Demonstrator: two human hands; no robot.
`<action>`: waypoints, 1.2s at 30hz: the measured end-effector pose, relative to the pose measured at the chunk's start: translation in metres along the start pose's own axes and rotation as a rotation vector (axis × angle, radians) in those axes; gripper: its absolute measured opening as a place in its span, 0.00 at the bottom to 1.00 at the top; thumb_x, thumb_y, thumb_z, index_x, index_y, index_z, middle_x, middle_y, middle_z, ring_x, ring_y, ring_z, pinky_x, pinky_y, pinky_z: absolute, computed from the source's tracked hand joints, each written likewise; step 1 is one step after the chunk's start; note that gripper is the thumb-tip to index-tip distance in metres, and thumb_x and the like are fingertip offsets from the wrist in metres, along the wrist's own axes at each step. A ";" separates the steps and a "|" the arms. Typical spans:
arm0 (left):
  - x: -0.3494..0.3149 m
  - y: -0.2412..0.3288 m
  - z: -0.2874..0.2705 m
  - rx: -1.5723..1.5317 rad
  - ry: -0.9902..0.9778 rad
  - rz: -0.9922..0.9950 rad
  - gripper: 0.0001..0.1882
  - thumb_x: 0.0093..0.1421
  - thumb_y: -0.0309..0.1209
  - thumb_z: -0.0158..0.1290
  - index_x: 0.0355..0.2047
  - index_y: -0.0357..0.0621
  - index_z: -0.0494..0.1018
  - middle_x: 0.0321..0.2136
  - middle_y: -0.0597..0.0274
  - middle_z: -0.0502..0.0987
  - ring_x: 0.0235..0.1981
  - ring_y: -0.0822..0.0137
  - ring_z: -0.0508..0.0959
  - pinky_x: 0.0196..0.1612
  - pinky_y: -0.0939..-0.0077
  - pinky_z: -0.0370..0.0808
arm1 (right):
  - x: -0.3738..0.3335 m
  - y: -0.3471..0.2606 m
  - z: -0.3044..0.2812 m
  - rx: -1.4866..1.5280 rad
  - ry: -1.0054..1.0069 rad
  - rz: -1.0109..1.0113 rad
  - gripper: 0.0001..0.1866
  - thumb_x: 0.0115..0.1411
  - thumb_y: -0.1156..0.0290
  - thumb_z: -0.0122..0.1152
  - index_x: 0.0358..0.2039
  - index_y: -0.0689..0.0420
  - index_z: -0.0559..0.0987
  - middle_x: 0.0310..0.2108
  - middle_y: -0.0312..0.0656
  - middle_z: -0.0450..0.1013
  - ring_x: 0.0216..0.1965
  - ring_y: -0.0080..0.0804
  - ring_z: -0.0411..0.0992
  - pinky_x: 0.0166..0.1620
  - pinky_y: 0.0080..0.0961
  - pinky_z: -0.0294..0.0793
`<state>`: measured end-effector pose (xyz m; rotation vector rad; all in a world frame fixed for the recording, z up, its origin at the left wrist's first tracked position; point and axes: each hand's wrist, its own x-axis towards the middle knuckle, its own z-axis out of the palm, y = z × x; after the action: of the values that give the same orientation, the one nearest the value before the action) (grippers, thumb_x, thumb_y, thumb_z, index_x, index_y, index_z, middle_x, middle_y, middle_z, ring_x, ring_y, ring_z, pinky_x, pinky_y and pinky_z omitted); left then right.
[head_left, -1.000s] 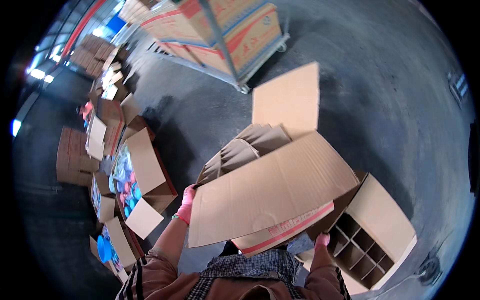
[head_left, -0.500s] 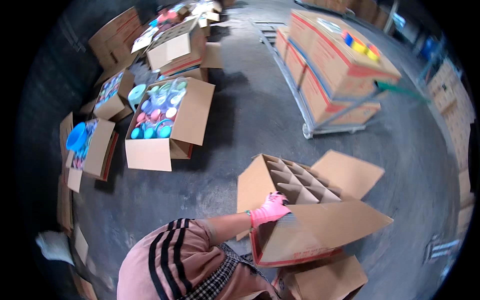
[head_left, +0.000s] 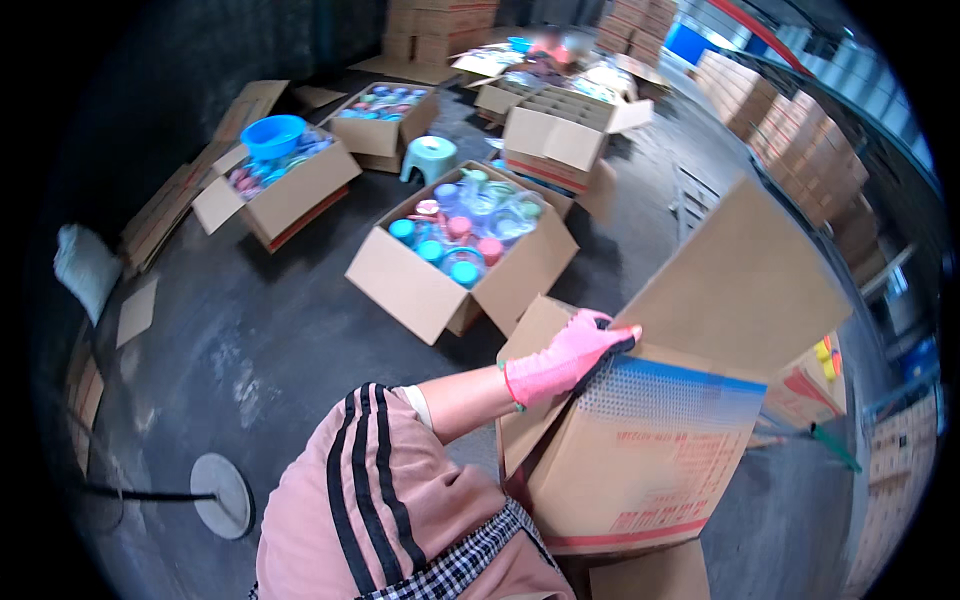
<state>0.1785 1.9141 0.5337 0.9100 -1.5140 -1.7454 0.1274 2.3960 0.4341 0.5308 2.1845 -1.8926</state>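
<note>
My left hand (head_left: 575, 355), in a pink glove with black on the fingers and palm, grips the upper edge of a cardboard carton (head_left: 650, 455). The carton is tilted, with its printed side toward me and its interior hidden from view. One broad flap (head_left: 740, 285) stands up beyond my hand; another flap (head_left: 530, 335) sticks out on the left. Below the carton, part of another piece of cardboard (head_left: 650, 575) shows. My right hand is out of sight.
An open box of plastic bottles (head_left: 460, 235) with coloured lids stands ahead. Behind it are a pale green stool (head_left: 430, 155) and a box with dividers (head_left: 555, 130). A blue basin (head_left: 273, 136) rests on another filled box. A round-based stand (head_left: 225, 495) is at left; a person (head_left: 548, 55) sits far off.
My left hand has risen with the carton, which has tipped so its inner dividers no longer show. My view has turned to the right, and the trolley is mostly hidden behind the flap.
</note>
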 end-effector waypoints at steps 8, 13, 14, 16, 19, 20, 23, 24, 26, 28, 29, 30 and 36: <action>-0.080 0.111 -0.158 -0.322 0.282 0.324 0.11 0.50 0.34 0.55 0.24 0.39 0.71 0.16 0.70 0.70 0.16 0.79 0.69 0.18 0.84 0.65 | -0.007 -0.040 0.082 -0.071 -0.219 -0.189 0.20 0.52 0.66 0.51 0.45 0.59 0.66 0.38 0.47 0.67 0.37 0.38 0.64 0.40 0.35 0.63; -0.120 0.116 -0.267 -0.220 0.778 0.498 0.13 0.53 0.39 0.53 0.24 0.41 0.72 0.16 0.72 0.67 0.17 0.80 0.64 0.20 0.84 0.60 | 0.035 -0.068 0.118 -0.386 -0.221 -0.603 0.16 0.50 0.68 0.52 0.41 0.57 0.69 0.34 0.48 0.69 0.32 0.41 0.66 0.35 0.36 0.64; -0.123 0.114 -0.289 -0.185 0.866 0.515 0.14 0.53 0.41 0.53 0.24 0.41 0.72 0.16 0.73 0.67 0.18 0.80 0.63 0.21 0.84 0.60 | 0.061 -0.068 0.127 -0.561 -0.178 -0.795 0.13 0.49 0.70 0.53 0.37 0.55 0.71 0.30 0.49 0.70 0.29 0.43 0.67 0.31 0.37 0.65; -0.132 0.108 -0.341 0.072 1.041 0.542 0.15 0.54 0.42 0.52 0.23 0.42 0.71 0.16 0.72 0.67 0.19 0.79 0.64 0.22 0.83 0.60 | 0.095 -0.065 0.153 -0.905 -0.094 -1.172 0.08 0.46 0.74 0.55 0.29 0.52 0.77 0.24 0.50 0.72 0.21 0.47 0.69 0.23 0.40 0.66; -0.131 0.103 -0.397 -0.277 1.102 0.584 0.16 0.53 0.43 0.52 0.23 0.41 0.69 0.18 0.69 0.67 0.19 0.77 0.64 0.23 0.81 0.62 | 0.076 -0.114 0.234 -0.822 -0.079 -1.254 0.06 0.45 0.70 0.59 0.26 0.55 0.77 0.21 0.45 0.73 0.20 0.45 0.69 0.21 0.37 0.66; -0.132 0.096 -0.417 -0.275 1.143 0.577 0.17 0.52 0.43 0.53 0.23 0.40 0.69 0.18 0.69 0.67 0.20 0.76 0.65 0.24 0.81 0.63 | 0.058 -0.135 0.265 -0.797 -0.065 -1.283 0.06 0.45 0.69 0.60 0.25 0.56 0.77 0.20 0.43 0.73 0.20 0.44 0.69 0.20 0.36 0.66; -0.130 0.082 -0.478 -0.296 1.220 0.596 0.18 0.55 0.41 0.51 0.31 0.34 0.69 0.24 0.62 0.71 0.24 0.72 0.70 0.28 0.77 0.68 | -0.033 -0.190 0.375 -0.177 -0.382 -0.795 0.15 0.54 0.67 0.52 0.35 0.68 0.71 0.32 0.40 0.69 0.32 0.26 0.65 0.39 0.24 0.65; -0.137 0.081 -0.499 -0.294 1.241 0.603 0.19 0.56 0.40 0.49 0.34 0.32 0.69 0.27 0.60 0.72 0.26 0.70 0.72 0.30 0.76 0.70 | -0.045 -0.195 0.410 -0.155 -0.401 -0.868 0.15 0.55 0.67 0.53 0.34 0.69 0.71 0.31 0.40 0.69 0.31 0.25 0.64 0.38 0.21 0.65; -0.129 0.076 -0.546 -0.311 1.238 0.661 0.20 0.58 0.39 0.46 0.38 0.29 0.68 0.31 0.56 0.74 0.29 0.68 0.74 0.32 0.75 0.71 | -0.089 -0.225 0.460 -0.498 -0.248 -0.943 0.16 0.55 0.67 0.54 0.33 0.71 0.69 0.29 0.40 0.68 0.30 0.25 0.63 0.38 0.20 0.64; -0.126 0.087 -0.574 -0.175 1.303 0.565 0.21 0.59 0.41 0.43 0.35 0.31 0.69 0.27 0.58 0.74 0.26 0.70 0.75 0.29 0.78 0.71 | -0.127 -0.236 0.513 -0.361 -0.342 -1.030 0.19 0.54 0.66 0.55 0.36 0.72 0.69 0.31 0.43 0.68 0.33 0.28 0.63 0.41 0.21 0.63; -0.124 0.086 -0.596 -0.124 1.354 0.541 0.21 0.59 0.42 0.43 0.34 0.31 0.70 0.26 0.59 0.74 0.24 0.71 0.74 0.28 0.79 0.71 | -0.142 -0.237 0.545 -0.349 -0.291 -1.085 0.20 0.54 0.66 0.56 0.38 0.72 0.68 0.33 0.44 0.68 0.35 0.28 0.63 0.42 0.22 0.63; -0.125 0.083 -0.617 -0.076 1.412 0.505 0.21 0.59 0.42 0.43 0.33 0.32 0.70 0.25 0.60 0.74 0.23 0.73 0.73 0.28 0.80 0.70 | -0.156 -0.237 0.577 -0.348 -0.245 -1.147 0.22 0.53 0.66 0.57 0.40 0.72 0.68 0.35 0.46 0.68 0.37 0.28 0.64 0.44 0.22 0.63; -0.095 0.085 -0.644 0.051 1.629 0.501 0.20 0.59 0.42 0.43 0.33 0.33 0.70 0.24 0.63 0.73 0.22 0.74 0.71 0.28 0.81 0.68 | -0.159 -0.195 0.776 -0.743 -0.455 -1.284 0.25 0.50 0.60 0.58 0.39 0.70 0.70 0.38 0.58 0.69 0.41 0.44 0.68 0.44 0.29 0.65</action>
<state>0.7707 1.6327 0.5664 1.2731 -0.5183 -0.2253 0.1332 1.5889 0.5492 -1.5505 2.7492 -1.0152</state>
